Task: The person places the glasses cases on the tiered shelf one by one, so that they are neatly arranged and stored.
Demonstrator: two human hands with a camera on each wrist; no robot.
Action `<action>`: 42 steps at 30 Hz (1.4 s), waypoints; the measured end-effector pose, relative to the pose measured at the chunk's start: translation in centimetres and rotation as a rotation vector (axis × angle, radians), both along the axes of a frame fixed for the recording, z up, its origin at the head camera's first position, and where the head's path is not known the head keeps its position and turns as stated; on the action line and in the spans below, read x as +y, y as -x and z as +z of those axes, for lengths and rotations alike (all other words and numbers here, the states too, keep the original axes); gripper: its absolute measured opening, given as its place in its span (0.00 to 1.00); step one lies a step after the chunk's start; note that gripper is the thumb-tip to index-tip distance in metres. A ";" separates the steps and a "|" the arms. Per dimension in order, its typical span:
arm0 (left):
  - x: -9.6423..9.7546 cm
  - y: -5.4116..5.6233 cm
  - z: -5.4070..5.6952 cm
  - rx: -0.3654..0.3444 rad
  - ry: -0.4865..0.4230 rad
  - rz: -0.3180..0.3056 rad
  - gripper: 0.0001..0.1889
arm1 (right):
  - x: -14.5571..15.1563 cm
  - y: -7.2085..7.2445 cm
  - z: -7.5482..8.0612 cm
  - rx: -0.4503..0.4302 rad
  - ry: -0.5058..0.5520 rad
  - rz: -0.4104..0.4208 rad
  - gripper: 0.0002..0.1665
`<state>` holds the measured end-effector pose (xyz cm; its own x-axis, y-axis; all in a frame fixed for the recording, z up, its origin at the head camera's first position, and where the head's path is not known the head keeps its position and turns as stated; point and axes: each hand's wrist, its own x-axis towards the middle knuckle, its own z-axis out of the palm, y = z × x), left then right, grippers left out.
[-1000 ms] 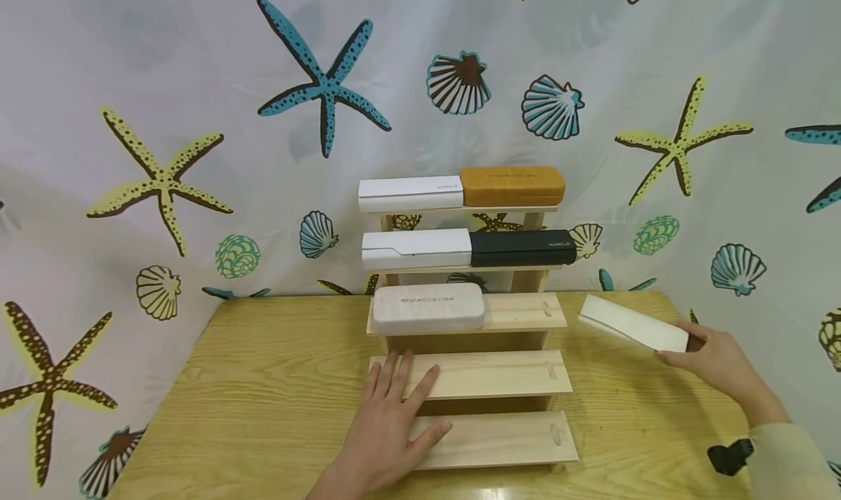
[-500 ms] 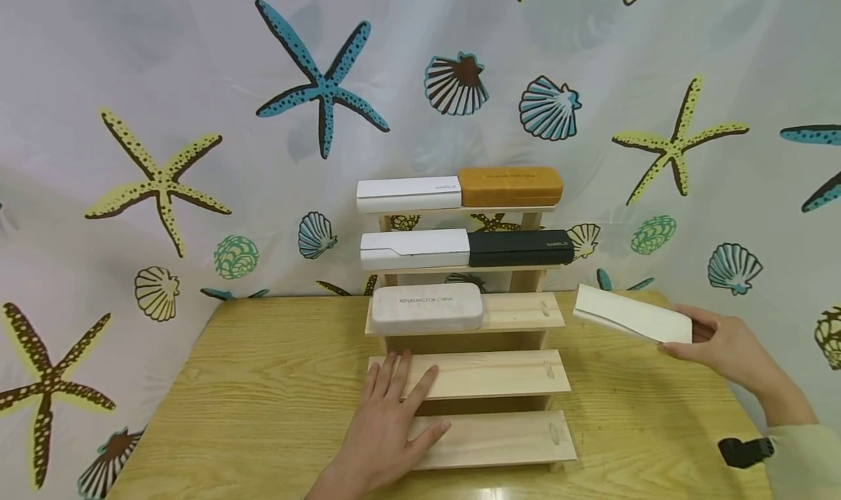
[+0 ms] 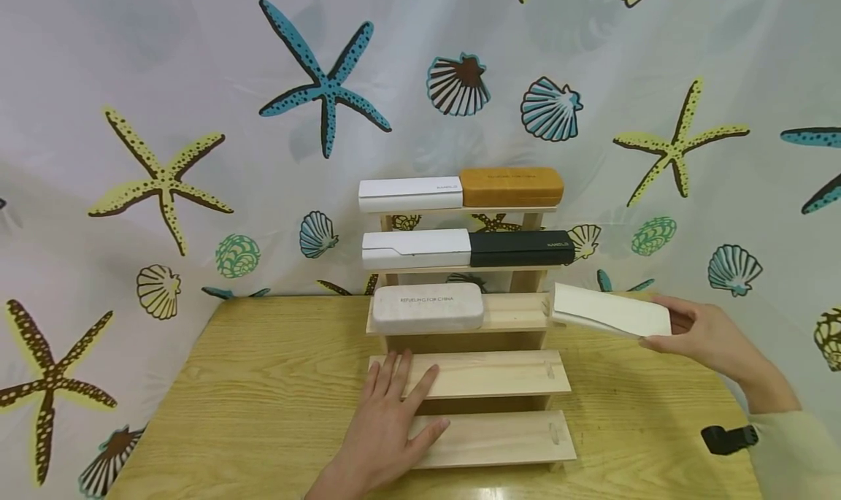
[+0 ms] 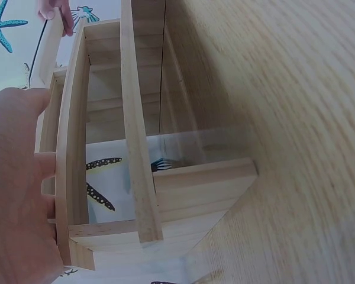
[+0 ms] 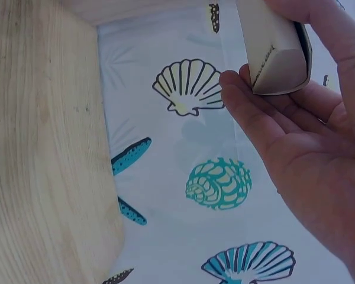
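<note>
At the right in the head view, my right hand (image 3: 712, 336) grips the end of a white glasses case (image 3: 611, 310) between thumb and fingers. The case is tilted, with its far end at the right edge of the third tier of a wooden stepped rack (image 3: 489, 441). In the right wrist view, that case (image 5: 278, 59) shows its end between thumb and fingers. My left hand (image 3: 388, 427) rests with straight, spread fingers on the left of the two lower tiers. A pale case (image 3: 427, 306) lettered "REFUELING FOR CHINA" lies on the third tier's left.
Higher up sit two white cases, one on top (image 3: 410, 195) and one below (image 3: 416, 249), beside an orange case (image 3: 511, 187) and a black case (image 3: 522, 249). The rack stands on a wood-grain table (image 3: 263, 383), before a curtain (image 3: 420, 18) with starfish and shells.
My right hand has moved the white glasses case leftward and slightly up, bringing its far end to the rack's third tier. My left hand has stayed in place.
</note>
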<state>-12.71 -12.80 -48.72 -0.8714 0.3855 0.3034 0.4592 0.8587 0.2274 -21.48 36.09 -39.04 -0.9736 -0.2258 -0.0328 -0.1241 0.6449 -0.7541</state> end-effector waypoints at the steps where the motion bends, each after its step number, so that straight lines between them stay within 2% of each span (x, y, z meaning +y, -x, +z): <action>1: 0.0 0.0 0.0 0.000 0.001 0.000 0.38 | -0.3 0.1 0.1 0.007 0.000 0.008 0.50; 6: 0.0 0.1 -0.1 -0.004 0.006 0.001 0.37 | -1.9 0.7 0.3 0.041 0.027 0.061 0.46; 12: -0.1 0.1 -0.1 -0.001 0.007 0.004 0.37 | -3.6 1.5 0.3 0.038 0.055 0.116 0.48; 23: -0.1 0.1 -0.2 0.026 0.015 -0.003 0.37 | -6.0 2.7 0.4 0.048 0.024 0.166 0.48; 34: -0.1 0.1 -0.2 0.032 0.018 -0.006 0.37 | -7.2 3.9 0.4 0.029 -0.005 0.172 0.46; 42: -0.1 0.2 -0.3 0.038 0.025 -0.005 0.37 | -7.9 4.7 -0.1 -0.001 0.100 0.238 0.42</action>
